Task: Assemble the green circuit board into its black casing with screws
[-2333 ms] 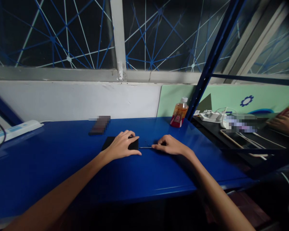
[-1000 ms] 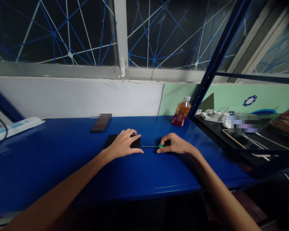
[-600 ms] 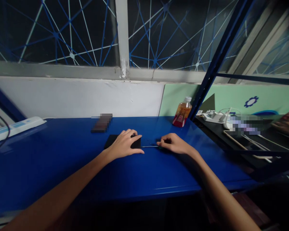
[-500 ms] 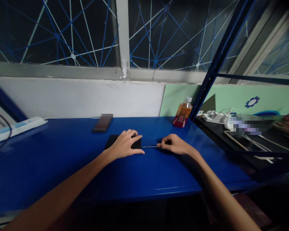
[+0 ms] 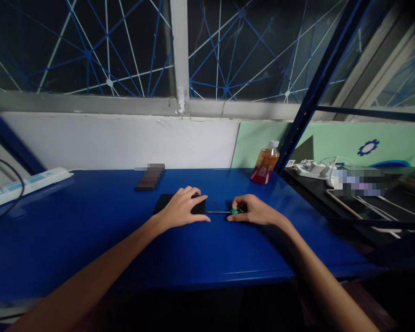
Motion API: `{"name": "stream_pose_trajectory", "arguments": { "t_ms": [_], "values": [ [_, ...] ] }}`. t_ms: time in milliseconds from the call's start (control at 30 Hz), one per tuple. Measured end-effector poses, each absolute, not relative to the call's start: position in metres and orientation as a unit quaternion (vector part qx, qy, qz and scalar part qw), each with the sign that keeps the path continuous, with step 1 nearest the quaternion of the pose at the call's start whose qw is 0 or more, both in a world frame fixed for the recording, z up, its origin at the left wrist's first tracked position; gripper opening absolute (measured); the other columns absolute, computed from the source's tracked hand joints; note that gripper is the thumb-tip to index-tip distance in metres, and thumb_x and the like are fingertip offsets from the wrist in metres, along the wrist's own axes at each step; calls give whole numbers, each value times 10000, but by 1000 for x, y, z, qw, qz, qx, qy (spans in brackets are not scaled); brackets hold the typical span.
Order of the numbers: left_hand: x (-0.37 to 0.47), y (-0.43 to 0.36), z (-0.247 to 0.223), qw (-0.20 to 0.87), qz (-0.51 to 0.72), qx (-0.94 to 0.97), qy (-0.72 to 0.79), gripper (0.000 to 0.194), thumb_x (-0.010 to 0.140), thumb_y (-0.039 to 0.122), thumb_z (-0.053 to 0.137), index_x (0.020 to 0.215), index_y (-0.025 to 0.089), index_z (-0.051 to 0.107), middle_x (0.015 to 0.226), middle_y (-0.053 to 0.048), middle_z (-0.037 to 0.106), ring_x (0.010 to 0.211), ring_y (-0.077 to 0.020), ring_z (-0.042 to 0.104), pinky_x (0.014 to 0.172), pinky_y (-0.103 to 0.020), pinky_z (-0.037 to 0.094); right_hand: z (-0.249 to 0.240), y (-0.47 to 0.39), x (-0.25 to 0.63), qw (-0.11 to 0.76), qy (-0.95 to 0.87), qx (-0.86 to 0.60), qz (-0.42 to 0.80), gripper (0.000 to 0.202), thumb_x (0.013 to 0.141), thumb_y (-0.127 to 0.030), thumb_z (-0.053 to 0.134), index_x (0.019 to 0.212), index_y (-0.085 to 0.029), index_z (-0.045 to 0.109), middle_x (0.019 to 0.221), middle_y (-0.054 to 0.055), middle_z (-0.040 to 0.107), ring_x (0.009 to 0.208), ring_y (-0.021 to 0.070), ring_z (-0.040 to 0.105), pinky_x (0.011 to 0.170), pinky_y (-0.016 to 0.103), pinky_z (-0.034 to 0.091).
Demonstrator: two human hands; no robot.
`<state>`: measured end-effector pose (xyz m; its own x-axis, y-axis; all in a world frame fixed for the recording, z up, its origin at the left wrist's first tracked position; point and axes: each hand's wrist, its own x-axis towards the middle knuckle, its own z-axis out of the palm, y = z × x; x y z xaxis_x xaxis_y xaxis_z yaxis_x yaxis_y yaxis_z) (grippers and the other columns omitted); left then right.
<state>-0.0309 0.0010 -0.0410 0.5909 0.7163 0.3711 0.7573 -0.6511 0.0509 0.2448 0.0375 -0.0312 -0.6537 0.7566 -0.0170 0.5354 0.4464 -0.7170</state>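
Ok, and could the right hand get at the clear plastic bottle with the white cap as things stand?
Probably yes: the bottle stands beyond the right hand, with nothing visible between them. But its fingers are around the thin green-handled metal tool, which it would likely have to leave first.

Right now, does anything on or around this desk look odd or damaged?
Two things: tiny specks lie on the blue desk between the left hand and right hand, too small to identify; and the window frame has a patchy white mark, like chipped paint.

A black box (image 5: 198, 208) lies flat, a thin-shafted, green-handled tool (image 5: 234, 211) pointing level at its right edge.
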Motion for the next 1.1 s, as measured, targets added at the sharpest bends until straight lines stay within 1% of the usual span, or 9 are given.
{"name": "stream_pose_trajectory", "arguments": {
  "t_ms": [100,167,367,633,733,833,900,1000,1100],
  "values": [
    [-30,1,-41,58,-177,-890,-417,682,825,707,473,1289,215,557,1165,-106,563,1055,-278,505,870,-408,407,-27,36,245,156,-838,-386,352,428,843,-557,526,681,-166,586,593,-18,501,526,99,382,498,257,273],
    [-30,0,-41,57,-175,-889,-418,686,825,704,478,1291,207,556,1167,-108,562,1059,-277,503,872,-404,406,-26,36,247,148,-842,-385,347,470,868,-561,483,636,-164,585,568,-19,481,508,95,352,488,264,255],
    [-30,0,-40,56,-179,-889,-418,682,829,700,476,1298,211,554,1156,-107,566,1041,-277,509,862,-408,411,-27,39,249,142,-846,-381,344,427,770,-578,619,665,-165,645,570,-25,495,523,99,363,499,267,264],
    [-30,0,-41,60,-178,-888,-419,697,823,712,470,1283,197,565,1158,-112,564,1048,-278,511,876,-418,411,-34,39,248,143,-811,-393,410,409,677,-515,743,789,-196,512,614,-46,511,498,93,421,469,233,308],
    [-30,0,-41,58,-174,-889,-419,696,824,708,472,1286,196,559,1160,-114,560,1048,-275,511,879,-419,413,-33,38,247,164,-832,-374,375,369,712,-494,726,774,-188,529,621,-33,520,546,101,428,501,235,321],
    [-31,-1,-41,56,-179,-888,-419,693,819,707,482,1285,200,559,1163,-110,558,1052,-276,512,888,-425,412,-31,37,246,161,-832,-372,380,358,832,-526,581,785,-171,575,627,-6,544,550,110,448,513,246,328],
    [-31,-1,-41,55,-181,-888,-418,695,816,708,486,1282,197,561,1159,-111,560,1051,-277,512,889,-426,412,-29,37,246,155,-832,-373,381,391,866,-531,522,790,-158,611,641,8,558,555,114,454,520,254,328],
    [-31,0,-41,55,-182,-889,-416,695,818,708,482,1281,196,560,1159,-113,562,1047,-276,511,879,-421,416,-28,38,248,137,-843,-375,360,425,836,-552,552,742,-151,654,609,-6,531,540,108,412,508,259,297],
    [-30,-1,-41,56,-183,-889,-417,690,819,706,483,1274,193,565,1158,-113,561,1043,-275,510,872,-418,419,-28,39,249,128,-847,-381,347,421,759,-569,639,684,-155,658,566,-25,499,525,101,376,498,261,276]
  ]
}}
